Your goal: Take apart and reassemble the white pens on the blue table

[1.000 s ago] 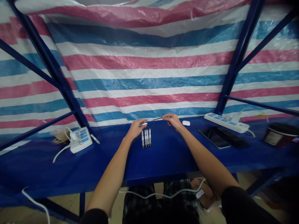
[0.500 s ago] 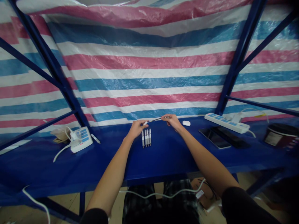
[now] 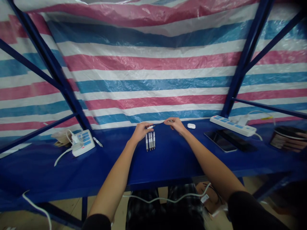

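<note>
Head view, left hand [image 3: 141, 131]: fingers curled, pinching a white pen barrel [image 3: 150, 127] at its near end, just above the blue shelf [image 3: 172, 159].
Head view, right hand [image 3: 176, 124]: fingers closed narrow around something thin at the fingertips; too small to tell what, likely the pen's slim dark inner part [image 3: 161, 123], which runs between the two hands.
Barrel and inner part: meeting at mid-gap between the hands, at the back of the shelf near the striped tarp [image 3: 153, 73].
Row of pens [image 3: 150, 141]: four white ones, side by side, touching, just below the left hand.
Right side: small white case [image 3: 191, 126], two dark phones [image 3: 229, 141], white power strip [image 3: 232, 126].
Left side: second power strip [image 3: 82, 141] with cable.
</note>
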Demonstrator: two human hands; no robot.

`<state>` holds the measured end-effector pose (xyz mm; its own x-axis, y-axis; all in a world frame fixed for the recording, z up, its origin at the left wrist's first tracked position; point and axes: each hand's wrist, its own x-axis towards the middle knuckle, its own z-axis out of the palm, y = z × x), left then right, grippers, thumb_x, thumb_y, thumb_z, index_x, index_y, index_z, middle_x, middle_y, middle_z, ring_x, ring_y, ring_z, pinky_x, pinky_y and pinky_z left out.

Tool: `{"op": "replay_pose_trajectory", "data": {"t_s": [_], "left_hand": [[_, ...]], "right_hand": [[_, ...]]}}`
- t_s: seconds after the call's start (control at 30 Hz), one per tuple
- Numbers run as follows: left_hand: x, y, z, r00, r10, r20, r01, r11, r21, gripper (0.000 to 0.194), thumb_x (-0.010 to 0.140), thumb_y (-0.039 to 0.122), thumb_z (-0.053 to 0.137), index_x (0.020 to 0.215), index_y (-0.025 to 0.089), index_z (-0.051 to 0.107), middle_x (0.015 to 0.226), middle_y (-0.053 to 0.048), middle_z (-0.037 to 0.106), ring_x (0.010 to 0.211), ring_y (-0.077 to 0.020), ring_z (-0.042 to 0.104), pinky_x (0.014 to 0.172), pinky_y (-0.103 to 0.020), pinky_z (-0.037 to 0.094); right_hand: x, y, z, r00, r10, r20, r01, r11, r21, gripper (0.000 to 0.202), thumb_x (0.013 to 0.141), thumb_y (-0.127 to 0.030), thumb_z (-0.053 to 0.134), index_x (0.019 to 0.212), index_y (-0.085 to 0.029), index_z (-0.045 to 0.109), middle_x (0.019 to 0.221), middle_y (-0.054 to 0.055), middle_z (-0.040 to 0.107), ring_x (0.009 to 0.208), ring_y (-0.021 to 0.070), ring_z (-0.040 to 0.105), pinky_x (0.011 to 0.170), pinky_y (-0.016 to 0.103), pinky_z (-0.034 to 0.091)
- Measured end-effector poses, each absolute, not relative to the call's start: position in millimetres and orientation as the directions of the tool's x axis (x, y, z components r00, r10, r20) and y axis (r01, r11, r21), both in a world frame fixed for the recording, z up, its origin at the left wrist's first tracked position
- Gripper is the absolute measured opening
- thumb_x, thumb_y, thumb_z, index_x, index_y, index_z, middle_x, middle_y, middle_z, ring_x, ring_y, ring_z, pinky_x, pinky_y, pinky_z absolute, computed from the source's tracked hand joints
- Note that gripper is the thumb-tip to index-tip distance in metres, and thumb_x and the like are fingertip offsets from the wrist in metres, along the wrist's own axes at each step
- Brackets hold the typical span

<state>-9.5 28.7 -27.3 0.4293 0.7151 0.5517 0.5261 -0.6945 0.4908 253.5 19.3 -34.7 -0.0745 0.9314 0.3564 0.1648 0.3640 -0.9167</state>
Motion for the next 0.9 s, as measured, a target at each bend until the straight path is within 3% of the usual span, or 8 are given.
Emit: {"op": "replay_pose_trajectory", "data": {"t_s": [0.17,0.4,0.73,0.9], "left_hand": [[-3,21,-24,0.442,0.723,0.531,0.510,-0.689,0.514,0.020,0.082,0.031,0.078,0.097,0.018,0.080,0.096,-0.005,0.078,0.082,-0.0191,0.066,0.082,-0.031,0.048],[2,14,-21,0.518,0.690,0.505,0.517,-0.724,0.457,0.018,0.087,0.031,0.072,0.098,0.019,0.081,0.095,-0.006,0.078,0.084,-0.0194,0.068,0.081,-0.030,0.049],[1,15,-23,0.525,0.686,0.504,0.505,-0.728,0.464,0.018,0.086,0.030,0.073,0.099,0.020,0.081,0.095,-0.006,0.077,0.087,-0.0199,0.069,0.081,-0.030,0.049],[1,15,-21,0.515,0.700,0.494,0.507,-0.714,0.483,0.020,0.087,0.031,0.071,0.101,0.020,0.080,0.100,-0.006,0.078,0.091,-0.0213,0.070,0.085,-0.032,0.050]], "right_hand": [[239,11,-33,-0.186,0.924,0.333,0.226,0.370,-0.901,0.039,0.072,-0.048,0.077,0.090,-0.014,0.077,0.049,-0.003,0.052,0.044,0.0108,0.040,0.048,0.026,0.030],[226,9,-37,-0.202,0.918,0.340,0.278,0.387,-0.879,0.036,0.071,-0.046,0.078,0.084,-0.013,0.078,0.053,0.000,0.057,0.052,0.0131,0.048,0.053,0.027,0.036],[228,13,-46,-0.221,0.943,0.248,0.165,0.287,-0.944,0.039,0.069,-0.049,0.080,0.083,-0.012,0.076,0.047,-0.004,0.049,0.042,0.0095,0.038,0.043,0.025,0.028],[226,12,-46,-0.278,0.929,0.243,0.151,0.293,-0.944,0.043,0.075,-0.052,0.077,0.090,-0.012,0.075,0.049,-0.004,0.048,0.043,0.0096,0.039,0.042,0.024,0.029]]}}
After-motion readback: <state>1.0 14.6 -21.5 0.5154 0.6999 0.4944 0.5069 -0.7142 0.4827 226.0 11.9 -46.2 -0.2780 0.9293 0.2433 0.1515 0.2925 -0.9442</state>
